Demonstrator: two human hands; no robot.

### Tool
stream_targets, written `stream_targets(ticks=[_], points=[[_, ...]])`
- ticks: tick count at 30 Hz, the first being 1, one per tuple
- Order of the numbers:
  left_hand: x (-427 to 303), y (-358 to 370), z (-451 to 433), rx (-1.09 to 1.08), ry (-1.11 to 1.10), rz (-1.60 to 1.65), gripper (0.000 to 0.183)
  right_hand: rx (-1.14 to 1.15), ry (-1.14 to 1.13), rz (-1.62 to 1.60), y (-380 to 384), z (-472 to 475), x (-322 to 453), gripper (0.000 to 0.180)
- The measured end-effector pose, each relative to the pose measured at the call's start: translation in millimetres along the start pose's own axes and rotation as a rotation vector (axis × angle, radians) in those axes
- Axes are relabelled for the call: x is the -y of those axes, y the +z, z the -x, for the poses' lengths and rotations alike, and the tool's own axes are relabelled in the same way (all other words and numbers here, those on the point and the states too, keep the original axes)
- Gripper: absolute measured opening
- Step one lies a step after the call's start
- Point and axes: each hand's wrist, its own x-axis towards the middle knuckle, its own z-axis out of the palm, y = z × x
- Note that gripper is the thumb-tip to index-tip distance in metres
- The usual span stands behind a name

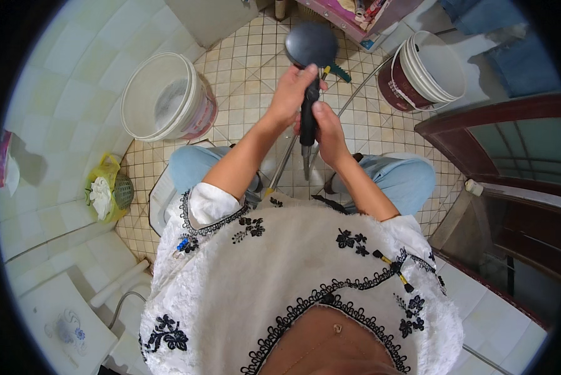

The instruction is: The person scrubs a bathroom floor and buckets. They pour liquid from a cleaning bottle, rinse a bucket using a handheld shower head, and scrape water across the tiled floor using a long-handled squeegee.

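Observation:
A large round grey shower head [312,45] with a black handle [308,112] is held up over the tiled floor. My left hand [291,91] grips the upper handle, its thumb near the round head. Lower down, my right hand [329,131] wraps around the handle from the right side. A grey ribbed hose end [306,164] hangs from the bottom of the handle. Behind them lies a metal pole [283,162] with yellow parts, partly hidden by the hands. A dark green toothed plastic piece [340,72] shows beside the round head.
A white bucket [156,96] stands left, a dark red and white bucket [419,75] right. A thin hose [367,79] crosses the floor. A pink shelf [344,18] is ahead, a basket with a yellow bag [116,187] left, and a dark red framed door [496,140] right.

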Motion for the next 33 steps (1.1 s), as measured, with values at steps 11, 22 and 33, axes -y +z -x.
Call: stream_targets(ticks=[11, 22, 33], points=[[38.3, 35.7, 5.7, 0.187, -0.068, 0.118, 0.032, -0.261, -0.090, -0.053, -25.0, 26.7, -4.0, 0.031], [38.7, -2.2, 27.0, 0.083, -0.004, 0.107, 0.040, -0.206, -0.177, 0.385, -21.1, 5.4, -33.2, 0.025], [37.1, -16.5, 21.9, -0.062, 0.138, 0.050, 0.036, -0.141, -0.303, 0.786, -20.1, -22.9, -21.9, 0.029]])
